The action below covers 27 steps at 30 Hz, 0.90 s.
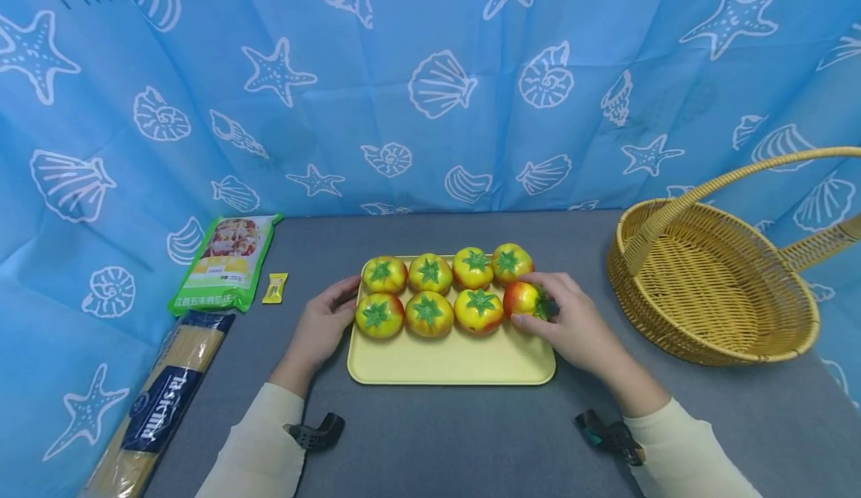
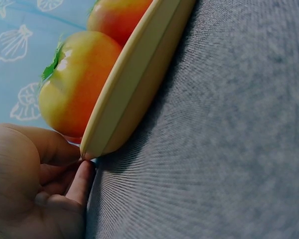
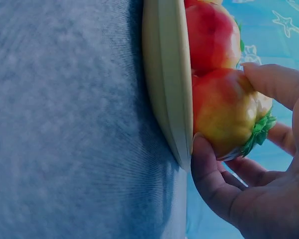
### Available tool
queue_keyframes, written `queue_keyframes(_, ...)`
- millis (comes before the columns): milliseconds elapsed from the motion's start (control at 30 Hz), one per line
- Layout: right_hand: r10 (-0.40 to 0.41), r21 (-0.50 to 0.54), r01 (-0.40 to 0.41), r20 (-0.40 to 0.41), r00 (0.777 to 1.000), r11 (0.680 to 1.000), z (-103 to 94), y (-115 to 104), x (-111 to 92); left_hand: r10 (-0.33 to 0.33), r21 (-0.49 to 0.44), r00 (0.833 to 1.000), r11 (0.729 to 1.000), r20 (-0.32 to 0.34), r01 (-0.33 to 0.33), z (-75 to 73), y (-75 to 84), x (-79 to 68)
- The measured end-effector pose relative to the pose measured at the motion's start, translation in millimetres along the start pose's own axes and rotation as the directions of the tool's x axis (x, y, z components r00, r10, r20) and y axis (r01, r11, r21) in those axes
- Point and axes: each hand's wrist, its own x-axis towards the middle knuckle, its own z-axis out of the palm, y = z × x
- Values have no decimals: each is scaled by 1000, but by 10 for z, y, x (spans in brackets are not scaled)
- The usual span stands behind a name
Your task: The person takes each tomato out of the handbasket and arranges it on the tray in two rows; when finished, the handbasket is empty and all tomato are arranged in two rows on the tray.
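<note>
A pale yellow tray (image 1: 451, 363) carries two rows of yellow-red tomatoes with green star-shaped leaves. My right hand (image 1: 568, 322) grips the tomato (image 1: 519, 300) at the right end of the front row, thumb at its near side and fingers round its far side. That tomato is tilted, its leaves facing right, and in the right wrist view it lies against a redder tomato (image 3: 214, 37). At the tray's left end, my left hand (image 1: 324, 326) pinches the rim. The left wrist view shows these fingertips right at the tray corner, beside a tomato (image 2: 82, 84).
A wicker basket (image 1: 628, 300) with a tall handle stands at the right. On the left lie a green-and-white food bag (image 1: 222, 262), a pack of spaghetti (image 1: 161, 401) and a small yellow packet (image 1: 274, 289). A blue shell-print curtain (image 1: 377, 109) hangs behind the grey tabletop (image 1: 457, 438).
</note>
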Motion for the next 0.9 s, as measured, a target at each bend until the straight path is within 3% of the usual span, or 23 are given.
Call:
queue_keyframes(267, 23, 10, -23, 6, 1000, 1000, -29, 15, 2, -5, 3, 1000, 1000, 4, 5, 19, -14, 19)
queue_keyframes(500, 42, 71, -40, -23, 999, 997, -194, 60, -27, 6, 0, 1000, 1000, 14, -6, 81, -21, 95)
queue_keyframes(767, -17, 80, 26, -110, 994, 996, -352, 16, -16, -32, 21, 999, 999, -15, 33, 86, -92, 94)
queue_keyframes(900, -65, 20, 67, -94, 993, 998, -341, -7, 25, -53, 12, 998, 998, -46, 54, 33, -124, 61)
